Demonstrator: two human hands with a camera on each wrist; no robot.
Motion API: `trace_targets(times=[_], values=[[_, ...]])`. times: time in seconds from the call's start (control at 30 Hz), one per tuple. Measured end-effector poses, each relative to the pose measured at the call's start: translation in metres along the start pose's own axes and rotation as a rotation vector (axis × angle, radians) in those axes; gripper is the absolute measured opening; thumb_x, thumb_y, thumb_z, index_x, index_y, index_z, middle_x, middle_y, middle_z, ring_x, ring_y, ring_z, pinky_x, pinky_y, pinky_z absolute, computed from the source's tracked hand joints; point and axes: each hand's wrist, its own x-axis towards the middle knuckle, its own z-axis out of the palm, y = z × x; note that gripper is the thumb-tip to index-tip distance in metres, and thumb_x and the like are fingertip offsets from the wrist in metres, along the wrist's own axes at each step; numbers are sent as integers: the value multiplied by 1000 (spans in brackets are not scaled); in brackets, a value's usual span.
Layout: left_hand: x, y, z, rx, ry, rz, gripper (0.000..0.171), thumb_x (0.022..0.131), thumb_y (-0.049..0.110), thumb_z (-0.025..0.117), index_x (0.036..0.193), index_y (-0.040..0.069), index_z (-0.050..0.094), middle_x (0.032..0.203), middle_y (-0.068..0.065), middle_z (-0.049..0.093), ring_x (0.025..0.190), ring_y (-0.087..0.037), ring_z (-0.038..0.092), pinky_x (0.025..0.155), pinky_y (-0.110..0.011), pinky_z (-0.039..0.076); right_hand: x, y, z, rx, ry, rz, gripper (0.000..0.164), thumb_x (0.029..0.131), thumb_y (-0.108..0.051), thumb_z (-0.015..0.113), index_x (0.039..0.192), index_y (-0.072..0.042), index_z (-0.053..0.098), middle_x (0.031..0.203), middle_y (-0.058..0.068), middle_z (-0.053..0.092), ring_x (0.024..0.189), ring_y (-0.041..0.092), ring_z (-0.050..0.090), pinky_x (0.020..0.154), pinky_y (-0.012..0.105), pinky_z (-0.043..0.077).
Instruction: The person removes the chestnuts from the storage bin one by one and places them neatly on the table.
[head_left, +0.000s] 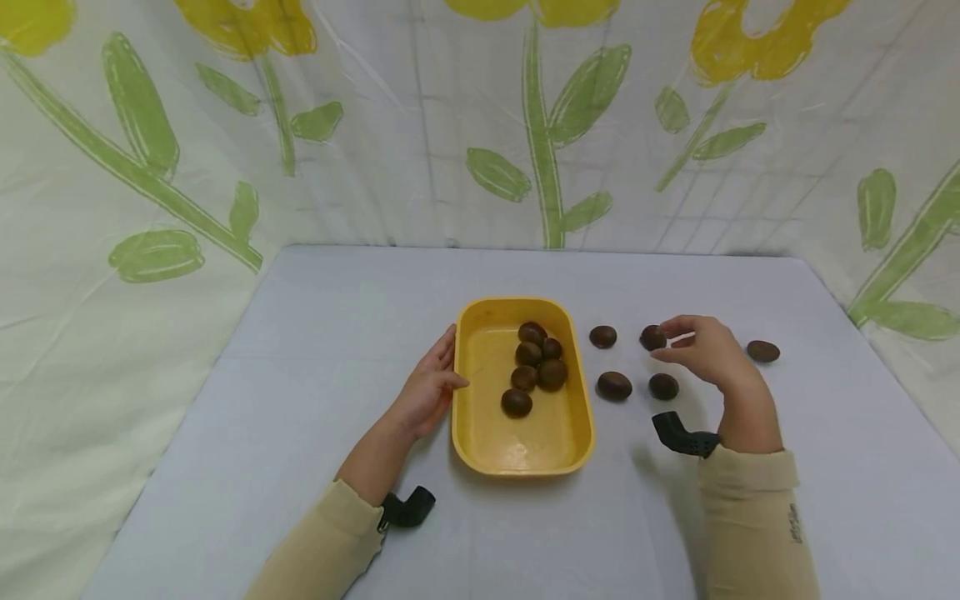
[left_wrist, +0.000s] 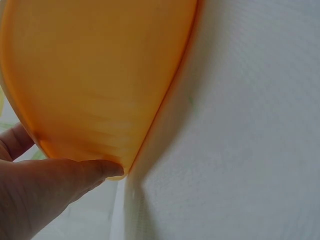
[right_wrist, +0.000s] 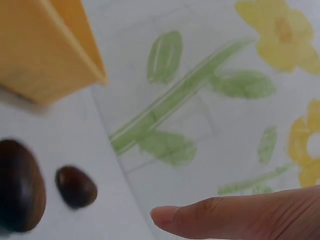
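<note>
A yellow plastic tray [head_left: 480,442] holds several dark brown, glossy oval pieces [head_left: 517,403] that look like chestnuts. At its left side, my left hand [head_left: 423,396] has its thumb over the rim and its fingers along the outside. The left wrist view shows the thumb [left_wrist: 65,175] against the orange-lit wall [left_wrist: 110,75]. To the right of the tray, my right hand [head_left: 708,350] reaches over a brown piece [head_left: 653,337], thumb and forefinger spread at its near side. One straight digit [right_wrist: 200,220] of that hand appears in the right wrist view.
More brown pieces lie right of the tray: one at the back [head_left: 603,337], a larger one [head_left: 614,386], one near the right wrist [head_left: 663,387] and one beyond the hand [head_left: 763,352]. A flower-printed curtain [head_left: 480,108] hangs behind the white table [head_left: 337,317].
</note>
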Motion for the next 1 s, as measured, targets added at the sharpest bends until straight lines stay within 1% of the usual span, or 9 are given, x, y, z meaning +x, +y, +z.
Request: trace_targets(times=[0.07,0.17,0.3,0.4,0.5,0.7,0.8,1.0], values=[[0,0,0,-2,-3,0,83,82,-18,36,151,14,3,158,0,2,146,-16,3,117,-37,15,3,-12,-1,14,-5,-15,49,85,-25,64,124,2,53,124,26,54,112,40,54,86,50,47],[0,0,-1,-9,-8,1,84,81,-19,36,151,13,2,158,0,2,146,-16,2,117,-38,15,8,-30,-3,24,-17,-61,47,85,-23,64,125,0,53,125,24,54,113,38,54,88,50,47],[0,0,-1,-18,-9,2,85,81,-19,37,151,14,3,158,0,2,146,-16,3,117,-38,15,16,-53,-5,19,-36,-110,46,84,-21,65,125,-2,55,127,21,54,115,36,53,89,48,48],[0,0,-1,-21,-7,1,85,81,-19,37,151,14,3,158,0,3,146,-16,3,117,-37,15,23,-66,-6,30,-47,-126,45,84,-22,66,124,-3,56,127,19,55,116,35,53,91,49,47],[0,0,-1,-20,-6,1,85,80,-19,37,151,14,3,158,-1,3,146,-17,3,117,-38,15,30,-75,-4,74,-66,-145,45,84,-23,66,124,-3,56,127,17,55,115,33,54,94,50,46],[-2,1,-2,-13,1,2,85,80,-19,37,151,14,3,158,-1,3,146,-17,3,117,-38,15,47,-90,11,190,-111,-208,44,85,-20,66,124,-3,57,129,17,54,114,31,56,91,45,50],[-2,0,-2,-19,0,7,86,80,-19,38,151,13,3,158,-2,3,146,-17,3,117,-38,15,55,-98,22,228,-138,-215,41,85,-16,66,123,-3,57,130,17,54,114,32,56,91,44,50],[-1,-1,-2,-21,-7,12,84,81,-19,36,151,12,3,159,-3,2,146,-18,3,116,-39,16,67,-111,44,175,-181,-225,42,85,-16,66,123,-1,57,125,22,55,112,35,56,93,45,49]])
